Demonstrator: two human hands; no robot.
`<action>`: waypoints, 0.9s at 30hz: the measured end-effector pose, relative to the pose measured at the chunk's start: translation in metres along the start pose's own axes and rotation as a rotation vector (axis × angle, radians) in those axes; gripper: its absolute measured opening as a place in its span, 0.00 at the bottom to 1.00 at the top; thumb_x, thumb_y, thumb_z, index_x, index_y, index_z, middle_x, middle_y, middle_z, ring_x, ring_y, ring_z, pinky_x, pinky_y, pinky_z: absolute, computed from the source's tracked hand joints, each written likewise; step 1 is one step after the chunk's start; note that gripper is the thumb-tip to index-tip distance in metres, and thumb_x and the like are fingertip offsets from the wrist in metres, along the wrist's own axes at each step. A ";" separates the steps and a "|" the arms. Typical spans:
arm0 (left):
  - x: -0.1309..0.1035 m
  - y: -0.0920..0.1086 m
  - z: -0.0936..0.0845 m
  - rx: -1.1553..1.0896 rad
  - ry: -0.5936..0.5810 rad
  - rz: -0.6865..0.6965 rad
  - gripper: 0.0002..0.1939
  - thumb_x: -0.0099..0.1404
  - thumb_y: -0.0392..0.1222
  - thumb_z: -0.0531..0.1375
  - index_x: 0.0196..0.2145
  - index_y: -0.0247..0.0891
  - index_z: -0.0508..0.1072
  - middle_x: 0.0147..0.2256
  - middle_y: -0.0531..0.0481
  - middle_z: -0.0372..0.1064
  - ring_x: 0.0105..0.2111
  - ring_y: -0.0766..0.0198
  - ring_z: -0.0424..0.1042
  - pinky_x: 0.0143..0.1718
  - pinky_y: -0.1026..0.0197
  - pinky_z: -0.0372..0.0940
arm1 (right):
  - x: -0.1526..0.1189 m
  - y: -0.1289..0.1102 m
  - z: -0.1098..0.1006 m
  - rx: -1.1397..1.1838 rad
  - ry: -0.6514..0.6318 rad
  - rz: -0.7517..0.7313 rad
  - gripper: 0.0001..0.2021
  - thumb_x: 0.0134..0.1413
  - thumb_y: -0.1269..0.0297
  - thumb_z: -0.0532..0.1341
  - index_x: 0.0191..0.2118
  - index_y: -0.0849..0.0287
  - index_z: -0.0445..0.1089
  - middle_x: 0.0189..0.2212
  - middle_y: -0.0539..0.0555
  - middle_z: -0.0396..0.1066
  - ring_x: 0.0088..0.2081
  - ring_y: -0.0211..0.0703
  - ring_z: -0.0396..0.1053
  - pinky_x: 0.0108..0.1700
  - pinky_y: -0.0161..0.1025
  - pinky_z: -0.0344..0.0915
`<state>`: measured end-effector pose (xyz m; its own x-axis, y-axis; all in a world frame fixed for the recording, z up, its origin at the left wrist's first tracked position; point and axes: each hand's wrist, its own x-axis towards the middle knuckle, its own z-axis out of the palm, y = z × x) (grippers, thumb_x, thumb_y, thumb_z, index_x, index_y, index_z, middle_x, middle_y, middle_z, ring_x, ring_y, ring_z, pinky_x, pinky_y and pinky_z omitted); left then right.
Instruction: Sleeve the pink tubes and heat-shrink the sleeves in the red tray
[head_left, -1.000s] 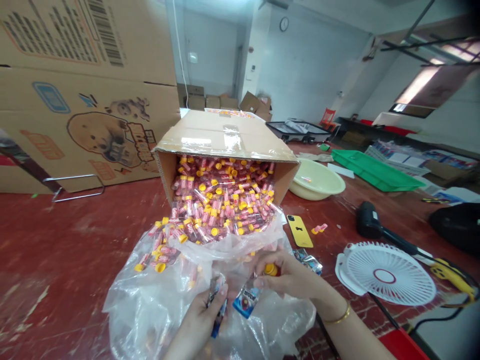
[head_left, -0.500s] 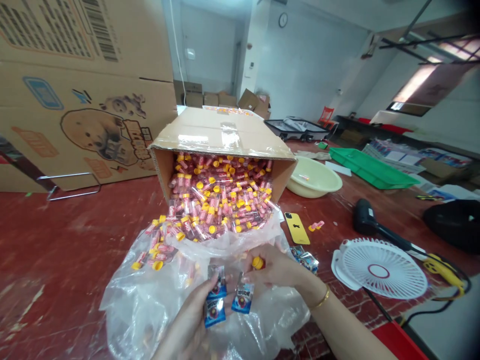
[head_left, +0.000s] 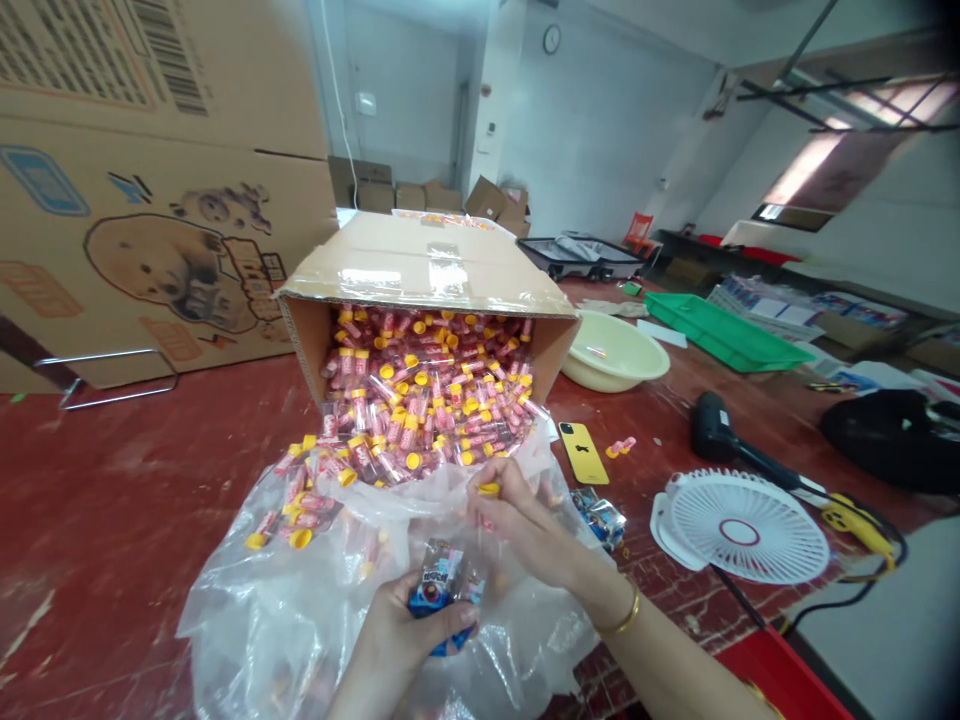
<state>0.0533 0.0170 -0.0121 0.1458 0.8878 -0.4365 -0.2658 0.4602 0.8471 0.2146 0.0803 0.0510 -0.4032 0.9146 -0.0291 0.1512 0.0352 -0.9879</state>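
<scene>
Cardboard box [head_left: 431, 262] holds pink tubes [head_left: 409, 415] (yellow-capped). Left hand [head_left: 401, 635] clamps blue packets [head_left: 444, 590]; right hand [head_left: 529, 520] pinches one yellow-capped tube [head_left: 487, 492].

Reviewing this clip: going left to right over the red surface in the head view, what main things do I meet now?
Wire frame → box of tubes → yellow phone → loose tubes → hair dryer → black item.
</scene>
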 end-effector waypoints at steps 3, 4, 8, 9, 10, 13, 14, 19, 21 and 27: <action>0.000 -0.001 0.001 0.019 -0.006 0.009 0.17 0.40 0.46 0.73 0.23 0.34 0.74 0.16 0.52 0.70 0.18 0.67 0.66 0.20 0.67 0.59 | -0.001 -0.006 0.005 -0.122 -0.085 -0.080 0.01 0.61 0.65 0.50 0.38 0.54 0.55 0.34 0.48 0.56 0.36 0.39 0.58 0.44 0.39 0.58; 0.000 -0.002 0.001 0.028 -0.013 0.016 0.17 0.40 0.46 0.73 0.23 0.34 0.74 0.16 0.52 0.70 0.17 0.67 0.66 0.20 0.67 0.59 | -0.001 -0.006 0.006 -0.138 -0.109 -0.087 0.02 0.62 0.63 0.50 0.38 0.54 0.55 0.34 0.48 0.56 0.37 0.39 0.57 0.44 0.40 0.58; -0.001 -0.003 -0.001 0.024 -0.008 0.019 0.17 0.41 0.47 0.73 0.24 0.33 0.75 0.18 0.51 0.72 0.18 0.68 0.65 0.21 0.67 0.60 | 0.001 0.007 0.014 -0.003 -0.137 -0.067 0.07 0.63 0.58 0.50 0.37 0.54 0.52 0.32 0.48 0.59 0.34 0.38 0.60 0.41 0.40 0.60; -0.001 -0.002 0.000 0.003 0.000 0.004 0.18 0.41 0.48 0.73 0.25 0.33 0.76 0.18 0.50 0.72 0.19 0.68 0.66 0.22 0.67 0.61 | 0.002 0.013 0.017 0.072 -0.121 -0.074 0.08 0.63 0.57 0.51 0.37 0.53 0.52 0.30 0.47 0.60 0.33 0.38 0.61 0.40 0.40 0.61; -0.001 -0.002 0.000 -0.024 0.006 -0.010 0.19 0.42 0.49 0.73 0.26 0.32 0.76 0.20 0.49 0.73 0.20 0.67 0.68 0.23 0.67 0.62 | 0.002 0.019 0.021 0.150 -0.095 -0.088 0.09 0.63 0.56 0.51 0.36 0.53 0.51 0.29 0.47 0.61 0.32 0.38 0.63 0.40 0.40 0.62; -0.002 -0.001 0.005 -0.114 -0.002 -0.042 0.21 0.46 0.52 0.71 0.32 0.32 0.77 0.25 0.45 0.76 0.24 0.64 0.71 0.27 0.65 0.66 | 0.002 0.039 0.033 0.328 0.028 -0.092 0.14 0.60 0.50 0.54 0.34 0.52 0.48 0.29 0.46 0.64 0.28 0.38 0.66 0.35 0.39 0.65; -0.003 -0.001 0.008 -0.137 -0.004 -0.049 0.22 0.48 0.52 0.70 0.34 0.32 0.77 0.26 0.44 0.76 0.25 0.63 0.72 0.28 0.64 0.67 | 0.000 0.045 0.035 0.347 0.070 -0.070 0.15 0.59 0.48 0.54 0.34 0.52 0.48 0.30 0.46 0.65 0.26 0.37 0.65 0.31 0.38 0.64; -0.001 0.001 0.017 -0.265 0.012 -0.089 0.22 0.50 0.52 0.69 0.37 0.33 0.75 0.30 0.43 0.76 0.26 0.61 0.73 0.26 0.62 0.69 | -0.021 0.055 0.036 0.264 0.161 -0.041 0.19 0.56 0.42 0.53 0.36 0.53 0.56 0.35 0.51 0.66 0.32 0.41 0.67 0.33 0.39 0.66; 0.002 0.002 0.020 -0.337 0.020 -0.090 0.24 0.49 0.51 0.70 0.39 0.33 0.75 0.31 0.44 0.76 0.27 0.62 0.73 0.28 0.64 0.69 | -0.032 0.052 0.035 0.231 0.067 -0.077 0.23 0.47 0.43 0.62 0.41 0.53 0.58 0.41 0.54 0.64 0.41 0.47 0.67 0.40 0.43 0.66; 0.008 0.007 0.025 -0.396 0.016 -0.111 0.21 0.52 0.49 0.69 0.39 0.33 0.74 0.29 0.44 0.76 0.31 0.59 0.75 0.32 0.62 0.69 | -0.047 0.058 0.047 0.070 0.058 -0.057 0.41 0.27 0.71 0.74 0.49 0.51 0.53 0.49 0.56 0.57 0.47 0.50 0.65 0.41 0.42 0.66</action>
<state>0.0761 0.0275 -0.0019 0.1802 0.8309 -0.5265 -0.5959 0.5180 0.6136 0.2003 0.0203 -0.0123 -0.3560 0.9339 0.0348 0.0648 0.0618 -0.9960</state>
